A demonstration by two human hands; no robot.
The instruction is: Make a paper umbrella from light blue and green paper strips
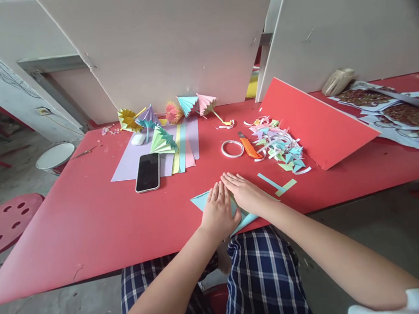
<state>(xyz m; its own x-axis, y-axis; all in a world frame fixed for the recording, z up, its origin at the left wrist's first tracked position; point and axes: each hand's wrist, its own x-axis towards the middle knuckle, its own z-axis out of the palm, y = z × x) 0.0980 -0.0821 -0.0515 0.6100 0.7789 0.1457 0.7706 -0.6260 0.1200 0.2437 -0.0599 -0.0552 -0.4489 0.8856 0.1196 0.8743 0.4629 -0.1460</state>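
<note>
A light blue sheet of paper (pixel 200 200) lies folded near the table's front edge, partly hidden under both hands. My left hand (pixel 219 207) rests flat on it, fingers stretched out and pointing away from me. My right hand (pixel 243 192) lies flat beside it, its fingertips almost meeting those of the left. Some yellowish-green paper shows between and beside the hands. Just right of them are a narrow blue paper strip (pixel 271 182) and a pale green strip (pixel 286 187).
Beyond the hands lie a white ring of tape (pixel 232 148), an orange utility knife (pixel 249 147) and a pile of paper scraps (pixel 281 144). A phone (pixel 147 172), coloured sheets (pixel 128 164) and small paper umbrellas (pixel 163 141) are at left. A red board (pixel 325 120) leans at right.
</note>
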